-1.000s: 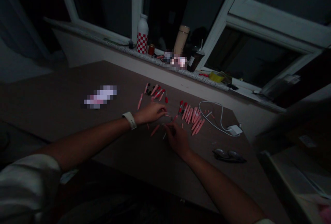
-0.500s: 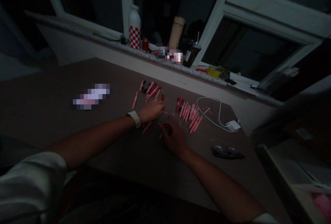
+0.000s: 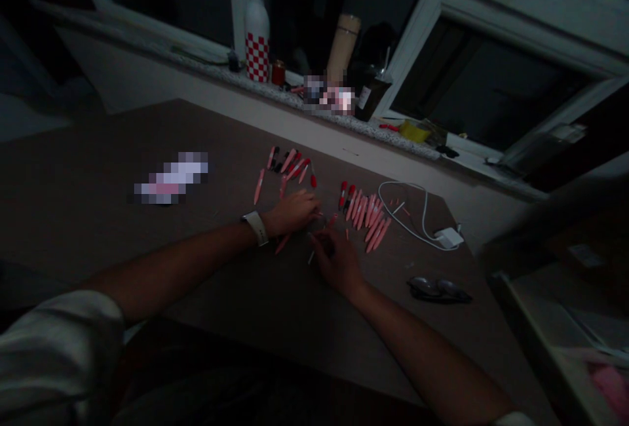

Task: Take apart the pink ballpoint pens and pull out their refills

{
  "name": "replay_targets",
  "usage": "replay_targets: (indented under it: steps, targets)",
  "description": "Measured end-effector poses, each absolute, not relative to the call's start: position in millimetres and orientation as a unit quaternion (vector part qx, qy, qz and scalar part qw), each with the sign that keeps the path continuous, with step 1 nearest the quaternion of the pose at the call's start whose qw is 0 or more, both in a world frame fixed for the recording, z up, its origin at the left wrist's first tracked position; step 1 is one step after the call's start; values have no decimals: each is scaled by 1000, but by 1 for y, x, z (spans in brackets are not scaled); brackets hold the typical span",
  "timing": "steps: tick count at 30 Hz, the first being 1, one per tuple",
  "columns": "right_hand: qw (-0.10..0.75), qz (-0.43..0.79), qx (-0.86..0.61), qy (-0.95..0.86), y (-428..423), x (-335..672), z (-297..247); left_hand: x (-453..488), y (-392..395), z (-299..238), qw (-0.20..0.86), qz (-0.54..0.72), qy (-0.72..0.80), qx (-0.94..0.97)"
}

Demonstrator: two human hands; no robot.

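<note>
My left hand [image 3: 293, 212], with a pale watch on its wrist, is closed over the table, its fingertips pinching a small pinkish piece [image 3: 318, 214] too dim to name. My right hand [image 3: 339, 261] is curled just to the right and nearer, pinching a thin white stick [image 3: 311, 257] whose middle is hidden by the fingers. The hands are close together but apart. A pink pen [image 3: 283, 243] lies partly below my left wrist. Another pink pen [image 3: 259, 186] lies beyond it, beside a loose group of pink pens with red and black parts [image 3: 296, 167].
Right of my hands lies a row of pink pens [image 3: 366, 210]. Farther right are a white cable with its charger [image 3: 448, 238] and eyeglasses [image 3: 439, 290]. A blurred-out item [image 3: 171, 178] lies on the left. Bottles, including a checked one [image 3: 257, 39], line the windowsill.
The camera view has shifted slightly, so the scene sits a little differently. Both hands keep their pinches; my left fingertips and right fingers appear slightly closer together.
</note>
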State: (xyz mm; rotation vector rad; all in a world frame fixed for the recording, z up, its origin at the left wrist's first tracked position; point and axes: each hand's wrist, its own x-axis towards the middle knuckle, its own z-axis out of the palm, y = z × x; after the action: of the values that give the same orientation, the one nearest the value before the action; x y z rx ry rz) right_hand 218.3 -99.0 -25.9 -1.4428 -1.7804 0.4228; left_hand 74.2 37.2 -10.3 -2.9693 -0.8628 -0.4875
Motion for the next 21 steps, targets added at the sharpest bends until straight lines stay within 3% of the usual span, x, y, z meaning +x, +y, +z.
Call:
replay_targets:
  steps: [12, 18, 21]
  targets:
    - [414, 166, -530, -722, -98, 221, -25, 68, 29, 6, 7, -167, -284, -944]
    - [407, 173, -543, -714, -98, 221, -24, 43, 9, 16, -211, -230, -260, -914]
    - [407, 187, -535, -716, -98, 222, -25, 32, 0, 11, -267, -248, -250, -897]
